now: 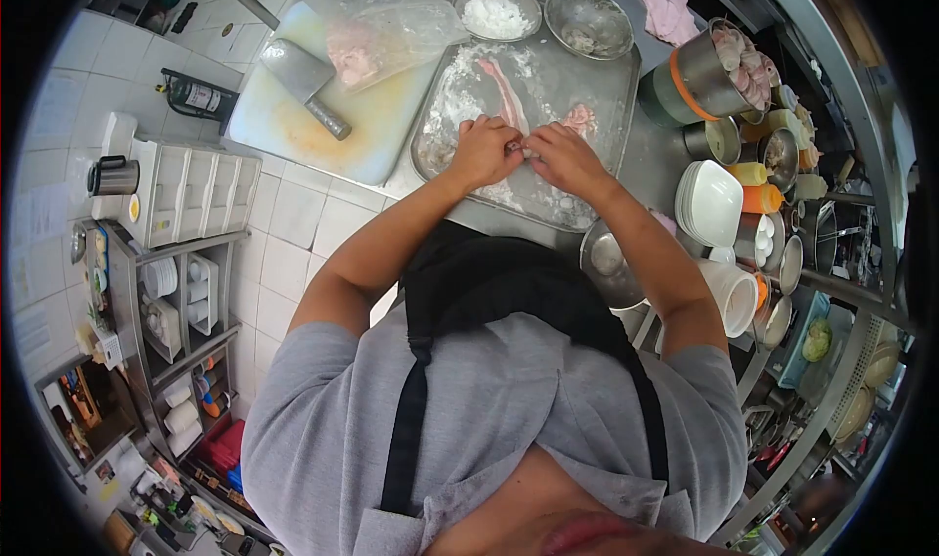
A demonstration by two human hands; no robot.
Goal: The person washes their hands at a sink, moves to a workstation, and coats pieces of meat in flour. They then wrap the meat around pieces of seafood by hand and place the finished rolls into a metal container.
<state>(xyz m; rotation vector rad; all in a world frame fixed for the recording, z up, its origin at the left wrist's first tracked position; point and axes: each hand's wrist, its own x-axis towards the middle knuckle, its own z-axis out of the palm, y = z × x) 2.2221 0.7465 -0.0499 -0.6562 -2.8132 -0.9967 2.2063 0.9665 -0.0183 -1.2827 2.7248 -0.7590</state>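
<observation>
Over a metal tray dusted with white powder, my left hand and my right hand meet, fingers pinched together on the near end of a long meat strip. The strip runs away from my fingers toward the back of the tray. A small heap of pink meat lies just beyond my right hand. Behind the tray stand a bowl of white powder and a metal bowl with some residue.
Left of the tray, a cutting board holds a cleaver and a plastic bag with meat. To the right are a pot of meat pieces, white plates and sauce bottles. A metal bowl sits near my right forearm.
</observation>
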